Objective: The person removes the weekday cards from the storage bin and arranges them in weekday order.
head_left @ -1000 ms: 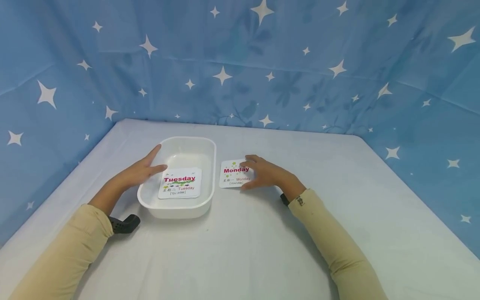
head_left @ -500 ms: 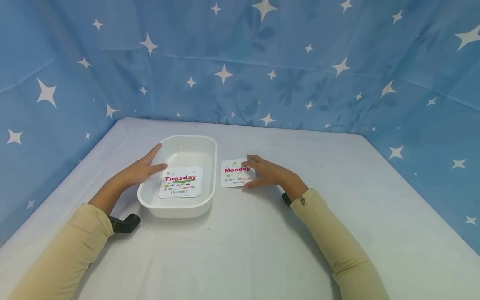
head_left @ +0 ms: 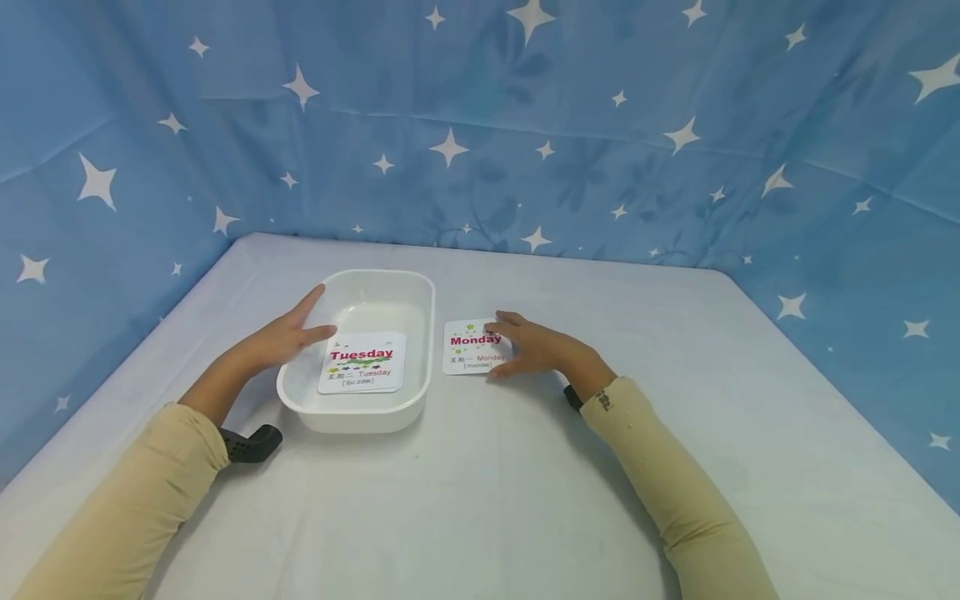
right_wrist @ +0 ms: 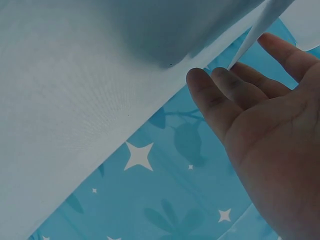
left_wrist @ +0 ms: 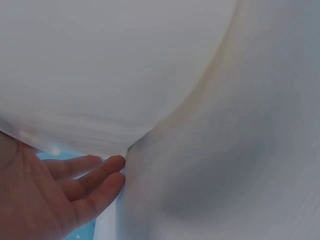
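Monday flashcard (head_left: 468, 350) could skid if bumped; right hand (head_left: 532, 347) spread over edge; left hand (head_left: 279, 340) spread against white tub (head_left: 360, 422).

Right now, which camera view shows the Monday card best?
The head view: the Monday card shows its printed face, readable, its right side partly covered by the right grip. The right wrist view shows only a pale sliver that may be the card, no print visible; the left wrist view does not show it.
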Motion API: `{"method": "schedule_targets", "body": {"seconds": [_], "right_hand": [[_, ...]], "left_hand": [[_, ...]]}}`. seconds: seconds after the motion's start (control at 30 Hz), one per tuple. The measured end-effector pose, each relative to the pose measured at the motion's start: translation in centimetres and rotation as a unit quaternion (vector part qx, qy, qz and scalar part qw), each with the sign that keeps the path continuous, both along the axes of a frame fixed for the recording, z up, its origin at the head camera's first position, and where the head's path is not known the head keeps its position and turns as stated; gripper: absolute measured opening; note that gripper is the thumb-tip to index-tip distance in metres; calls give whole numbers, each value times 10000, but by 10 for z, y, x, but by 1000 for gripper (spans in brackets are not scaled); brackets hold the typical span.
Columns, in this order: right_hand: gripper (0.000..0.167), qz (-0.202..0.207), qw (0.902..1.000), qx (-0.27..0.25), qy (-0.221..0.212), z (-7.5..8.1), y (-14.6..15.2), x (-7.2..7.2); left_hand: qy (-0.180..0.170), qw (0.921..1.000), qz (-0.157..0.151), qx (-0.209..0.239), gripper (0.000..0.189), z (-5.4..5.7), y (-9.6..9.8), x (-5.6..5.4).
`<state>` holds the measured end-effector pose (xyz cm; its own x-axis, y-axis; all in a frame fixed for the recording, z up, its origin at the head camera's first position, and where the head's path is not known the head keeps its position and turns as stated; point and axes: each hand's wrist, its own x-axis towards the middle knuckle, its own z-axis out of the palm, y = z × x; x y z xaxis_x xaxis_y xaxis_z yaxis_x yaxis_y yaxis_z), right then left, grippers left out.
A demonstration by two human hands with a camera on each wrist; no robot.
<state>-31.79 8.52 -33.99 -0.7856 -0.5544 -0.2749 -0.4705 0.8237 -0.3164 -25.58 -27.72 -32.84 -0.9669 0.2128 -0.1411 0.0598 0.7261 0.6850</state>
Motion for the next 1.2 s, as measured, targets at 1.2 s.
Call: {"method": "schedule_targets", "body": {"seconds": [1.2], "right_hand": [[81, 572, 9969, -168, 519, 72, -129, -9]], "left_hand": [[-54, 9999, 127, 66, 78, 0, -2, -1]]}}
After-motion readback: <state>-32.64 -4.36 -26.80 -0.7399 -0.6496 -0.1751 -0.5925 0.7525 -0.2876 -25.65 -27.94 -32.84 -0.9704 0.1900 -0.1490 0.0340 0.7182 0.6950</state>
